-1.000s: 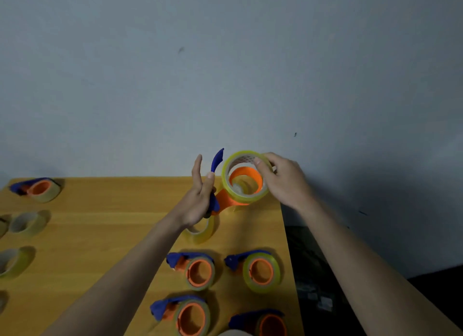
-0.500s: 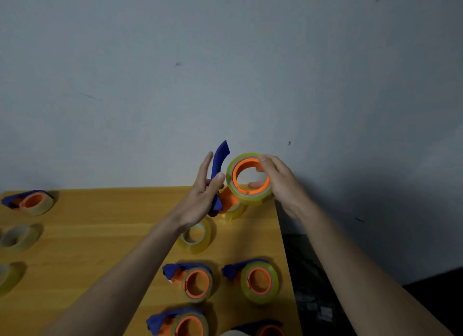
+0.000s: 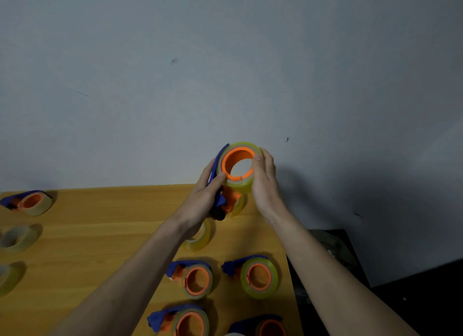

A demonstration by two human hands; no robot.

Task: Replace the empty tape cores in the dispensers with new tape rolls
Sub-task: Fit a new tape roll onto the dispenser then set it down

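Both hands up above the far right edge of the tabletop (image 3: 75, 235). Left hand (image 3: 200, 203) wrapped around the blue-and-orange dispenser (image 3: 220, 200), thumb on the roll's rim. Right hand (image 3: 264, 182) fingers curled on the yellowish tape roll (image 3: 239, 185), seated on the orange hub. Loose roll (image 3: 200, 238) lies under the left wrist. Four loaded dispensers near right.

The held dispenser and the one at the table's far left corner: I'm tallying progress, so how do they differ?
The held dispenser is up in the air between the left hand and right hand; the far-left dispenser lies on the table. The held one's tape looks brighter yellow-green; the far-left one's looks duller. Both have an orange hub and a blue part.
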